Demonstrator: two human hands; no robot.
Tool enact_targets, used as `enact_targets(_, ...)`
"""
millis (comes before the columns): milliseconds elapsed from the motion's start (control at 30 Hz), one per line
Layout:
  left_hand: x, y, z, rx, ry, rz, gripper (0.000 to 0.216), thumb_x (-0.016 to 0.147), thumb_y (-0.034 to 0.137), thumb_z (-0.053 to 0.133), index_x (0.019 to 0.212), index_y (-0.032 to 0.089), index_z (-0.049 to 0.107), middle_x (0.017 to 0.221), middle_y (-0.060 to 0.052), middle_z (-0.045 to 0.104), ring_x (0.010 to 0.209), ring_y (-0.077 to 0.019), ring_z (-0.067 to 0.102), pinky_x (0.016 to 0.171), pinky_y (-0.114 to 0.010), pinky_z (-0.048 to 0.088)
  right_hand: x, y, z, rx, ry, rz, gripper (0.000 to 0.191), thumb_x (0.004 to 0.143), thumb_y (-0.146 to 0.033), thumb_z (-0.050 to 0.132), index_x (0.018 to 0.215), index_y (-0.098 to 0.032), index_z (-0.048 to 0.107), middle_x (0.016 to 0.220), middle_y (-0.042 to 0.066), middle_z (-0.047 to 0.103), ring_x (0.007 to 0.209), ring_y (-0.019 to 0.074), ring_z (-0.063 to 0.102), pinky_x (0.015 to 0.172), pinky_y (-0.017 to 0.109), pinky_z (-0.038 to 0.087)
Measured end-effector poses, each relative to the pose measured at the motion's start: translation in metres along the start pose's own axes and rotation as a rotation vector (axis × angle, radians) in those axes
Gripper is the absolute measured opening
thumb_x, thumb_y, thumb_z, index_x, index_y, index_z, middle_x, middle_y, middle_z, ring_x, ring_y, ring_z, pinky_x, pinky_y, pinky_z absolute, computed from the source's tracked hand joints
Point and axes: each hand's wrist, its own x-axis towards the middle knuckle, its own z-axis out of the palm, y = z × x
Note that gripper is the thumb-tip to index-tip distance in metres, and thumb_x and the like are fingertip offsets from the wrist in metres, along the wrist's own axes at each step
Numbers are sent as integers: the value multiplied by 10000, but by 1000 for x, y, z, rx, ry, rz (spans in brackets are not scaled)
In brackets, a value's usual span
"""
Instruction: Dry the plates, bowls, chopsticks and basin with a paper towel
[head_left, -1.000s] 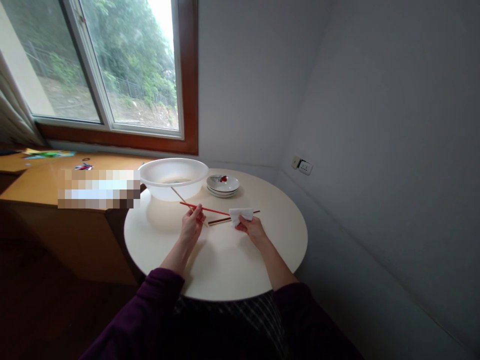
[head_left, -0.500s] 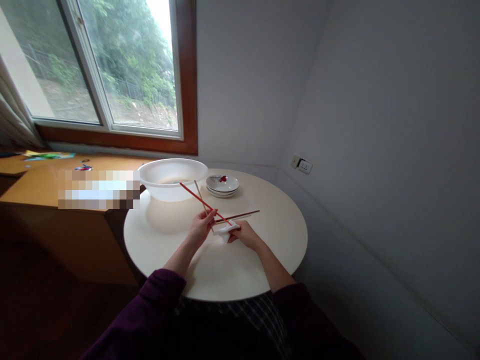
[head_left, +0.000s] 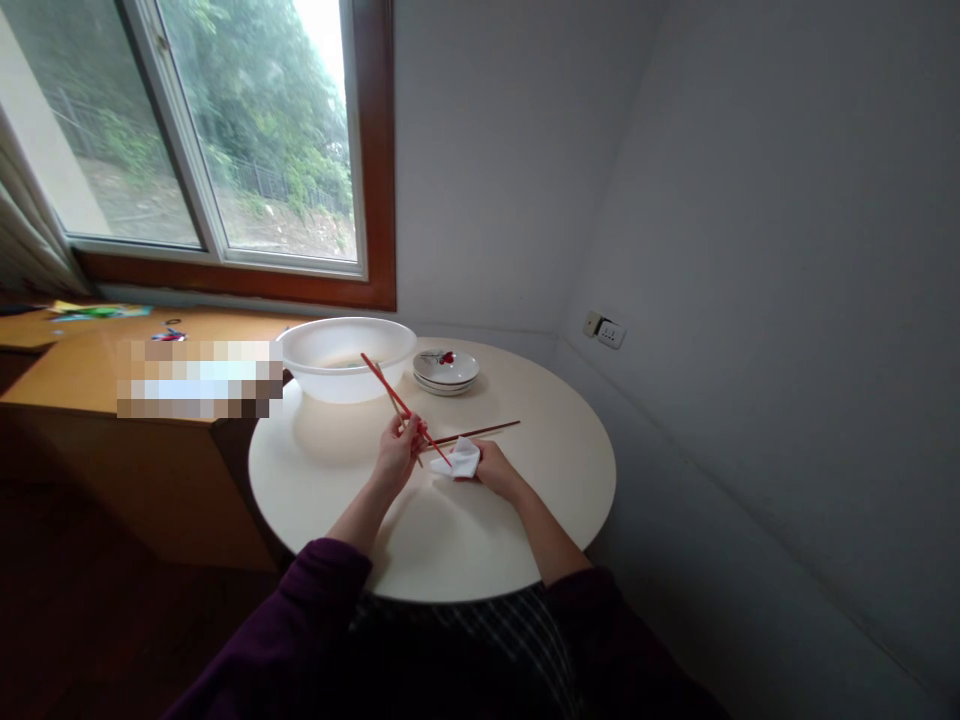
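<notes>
Far left, translucent white plastic basin [head_left: 346, 386], round, wide-rimmed, on smooth cream surface [head_left: 559, 450]. Left hand [head_left: 394, 457]: fingers closed round slim straight red chopstick [head_left: 388, 386], slanting, pale chopstick [head_left: 397, 408] crossing it, both held over middle of surface! Far side, stacked white plates [head_left: 445, 371], shiny, red motif on top. Dark brown chopstick [head_left: 484, 432] lying beyond hands. Red tip at creased white cloth [head_left: 466, 457], pinched in right hand's [head_left: 493, 470] fingers.

Smooth red chopstick [head_left: 388, 387], matt wipe [head_left: 466, 459], glossy plates [head_left: 463, 371], smooth plastic basin [head_left: 334, 385]
</notes>
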Motion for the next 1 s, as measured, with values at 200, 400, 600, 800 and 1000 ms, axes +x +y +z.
enact_targets(200, -2, 1, -2, 94, 9, -28, 395, 573, 457, 735, 703, 159, 511, 509, 76, 464, 384, -19, 357, 379, -167, 248, 5, 5, -5, 49, 64, -1, 241, 500, -217, 730, 730, -160, 682, 722, 10, 667, 663, 173, 604, 584, 289, 506)
enact_targets(400, -7, 3, 3, 214, -97, -58, 383, 571, 454, 739, 637, 145, 524, 440, 89, 400, 364, -18, 311, 374, -174, 215, 10, 5, -11, 154, 135, -39, 259, 536, -255, 713, 780, -168, 691, 778, 26, 676, 699, 151, 585, 591, 245, 458)
enact_targets(600, -12, 2, 3, 311, -207, -103, 390, 600, 463, 724, 604, 147, 496, 451, 78, 397, 386, -26, 320, 388, -180, 217, 12, 3, -14, 297, 172, -99, 236, 588, -343, 678, 764, -185, 667, 693, 4, 641, 575, 95, 493, 497, 204, 346)
enact_targets(800, -12, 1, 0, 363, -272, -126, 360, 651, 457, 691, 635, 152, 500, 479, 75, 395, 409, -33, 322, 410, -185, 227, 9, 1, -12, 364, 117, -121, 234, 570, -255, 704, 791, -183, 674, 653, -7, 612, 555, 93, 452, 495, 211, 331)
enact_targets(1000, -11, 0, -1, 389, -263, -121, 375, 663, 483, 664, 630, 167, 464, 492, 77, 381, 416, -36, 315, 418, -187, 227, 7, -3, -14, 397, 68, -108, 261, 578, -278, 709, 827, -207, 675, 723, 2, 646, 591, 111, 501, 533, 224, 374)
